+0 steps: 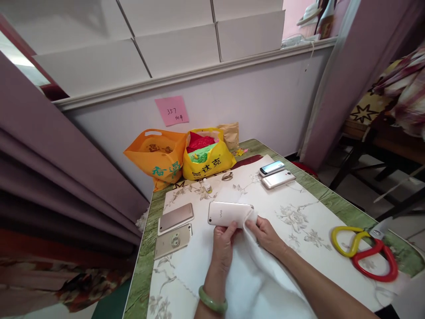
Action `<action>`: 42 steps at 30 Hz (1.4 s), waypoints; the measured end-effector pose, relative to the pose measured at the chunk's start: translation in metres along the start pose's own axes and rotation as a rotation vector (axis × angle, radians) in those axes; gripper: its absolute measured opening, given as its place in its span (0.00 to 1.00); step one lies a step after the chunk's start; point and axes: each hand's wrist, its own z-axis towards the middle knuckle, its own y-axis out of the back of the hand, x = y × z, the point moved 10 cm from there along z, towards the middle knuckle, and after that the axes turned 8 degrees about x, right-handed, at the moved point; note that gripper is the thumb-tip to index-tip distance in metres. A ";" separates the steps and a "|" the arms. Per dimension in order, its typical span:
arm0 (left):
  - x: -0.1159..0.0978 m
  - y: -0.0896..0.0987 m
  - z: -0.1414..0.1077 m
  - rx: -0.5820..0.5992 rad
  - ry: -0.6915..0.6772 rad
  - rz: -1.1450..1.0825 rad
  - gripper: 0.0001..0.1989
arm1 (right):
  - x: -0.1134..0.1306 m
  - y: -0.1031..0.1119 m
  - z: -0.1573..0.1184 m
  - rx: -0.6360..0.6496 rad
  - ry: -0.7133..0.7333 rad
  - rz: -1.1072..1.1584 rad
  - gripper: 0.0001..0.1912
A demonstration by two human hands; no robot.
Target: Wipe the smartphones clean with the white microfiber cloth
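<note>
Phone [229,213], in left hand [224,241], white cloth [254,270] over one end

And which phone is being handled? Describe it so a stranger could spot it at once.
Start at the green-edged table by the wall. Between the two left phones and the two far-right phones, the hands hold a pale phone, back showing. Unlike those four, it alone is gripped, with white cloth over its right end.

Before you, an orange bag with green lettering [168,161] stands beside a stuffed yellow bag with black lettering [209,166]; scissors with red and yellow plastic handles [378,247] lie at your right.
</note>
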 end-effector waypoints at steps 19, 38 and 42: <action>-0.003 0.013 -0.006 -0.063 -0.002 0.030 0.24 | -0.030 0.046 -0.014 -0.403 -0.219 0.245 0.28; -0.005 0.024 -0.002 -0.110 -0.064 0.155 0.22 | 0.035 0.014 0.017 -0.237 -0.098 -0.113 0.25; -0.007 0.018 0.001 -0.050 -0.092 0.186 0.19 | 0.037 0.013 0.019 -0.312 -0.125 -0.312 0.20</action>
